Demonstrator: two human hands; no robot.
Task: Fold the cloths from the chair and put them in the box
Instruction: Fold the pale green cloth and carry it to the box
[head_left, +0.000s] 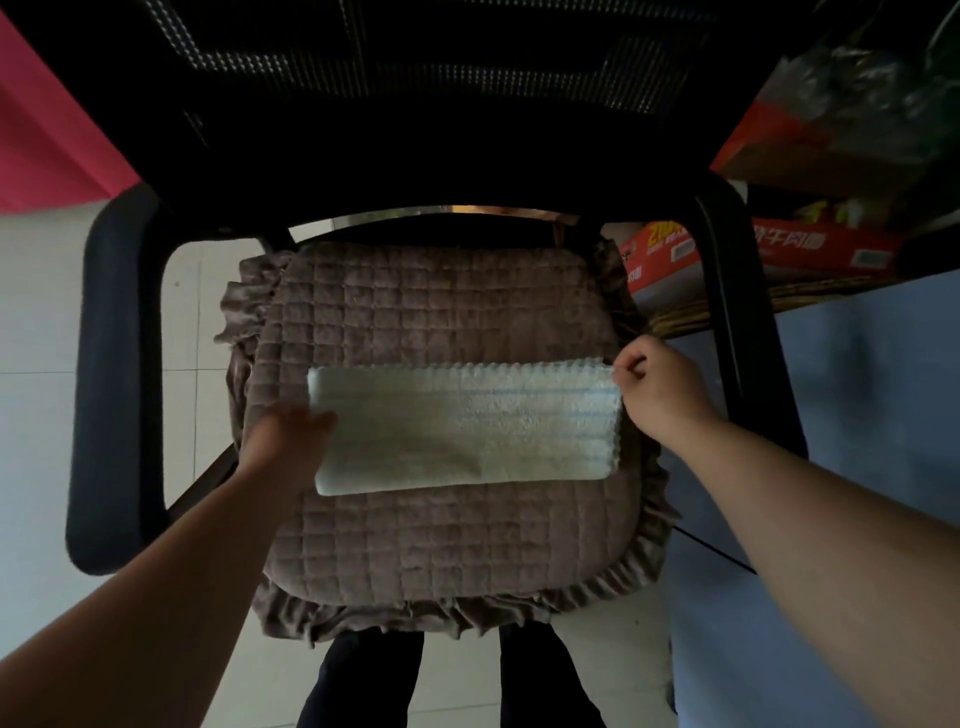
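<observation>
A pale, fluffy cloth, folded into a long strip, lies across the brown quilted seat cushion of the black chair. The right hand pinches its corner at 3 o'clock. The left hand touches its end at 9 o'clock; it is blurry, so I cannot tell how its fingers lie.

Dim, uneven light is falling across the scene; the chair backrest is sinking into near black while the pale floor tiles are catching soft daylight. Motion blur is smearing the left hand. Wide-angle distortion is bending the armrests and forearms outward at the edges.
</observation>
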